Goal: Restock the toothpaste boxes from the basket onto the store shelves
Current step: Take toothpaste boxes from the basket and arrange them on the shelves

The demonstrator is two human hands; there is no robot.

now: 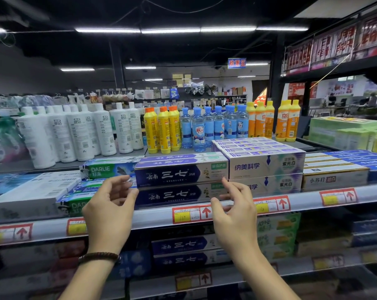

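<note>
Evidently mid-restock: navy toothpaste box sits atop its stack on the shelf, centre. Left hand and right hand flank its ends, fingers loosely spread, gripping nothing. Basket unseen; remainder unknown.

Along the front edge of the grey metal shelf, two navy-blue cardboard toothpaste boxes show their faces, with two more tops behind them. Beside them are two white-and-purple cardboard boxes and two green cardboard box fronts. On the top shelf behind stand three yellow plastic bottles with orange caps and at least five orange plastic bottles with yellow caps.
</note>
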